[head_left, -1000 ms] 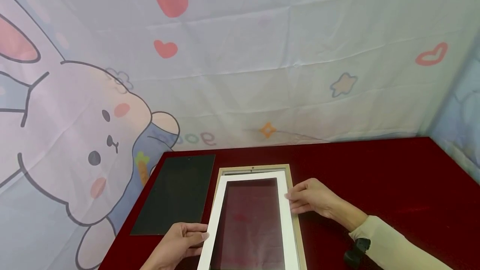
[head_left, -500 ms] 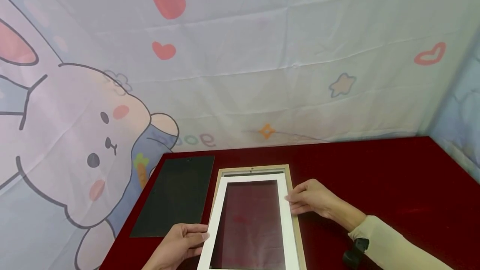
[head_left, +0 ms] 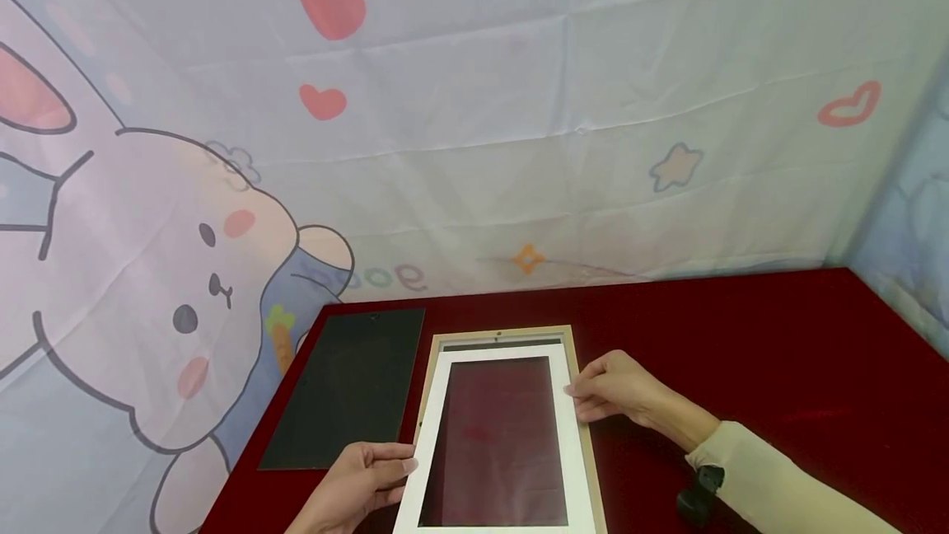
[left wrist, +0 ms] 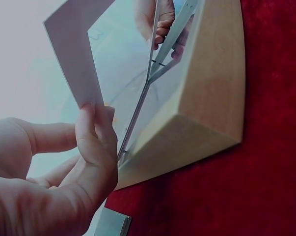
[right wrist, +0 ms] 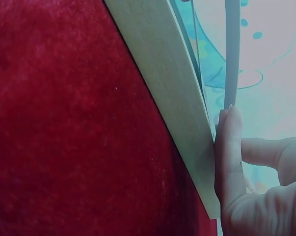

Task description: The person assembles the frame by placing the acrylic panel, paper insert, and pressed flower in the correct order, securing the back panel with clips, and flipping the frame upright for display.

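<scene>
A white mat board (head_left: 504, 354) with a large rectangular window is held over a light wooden picture frame (left wrist: 206, 83). My left hand (head_left: 354, 484) pinches its left edge between thumb and fingers; in the left wrist view the mat is raised above the frame. On the other side, my right hand (head_left: 615, 390) pinches the right edge, close beside the frame's side bar. Through the window shows a dark reddish, glossy surface. Reflections of a hand and the mat appear in the shiny pane (left wrist: 162, 98) inside the frame.
A dark backing board (head_left: 344, 390) with a small hanger at its top lies left of the frame. Dark red cloth (head_left: 741, 353) covers the table. Behind it hangs a printed curtain (head_left: 474, 147) with a cartoon rabbit. A black device (head_left: 700, 497) is on my right wrist.
The mat has shifted slightly toward me, and more of the frame's top end shows above it. Its lower bar has come into the head view. Both hands keep their grip.
</scene>
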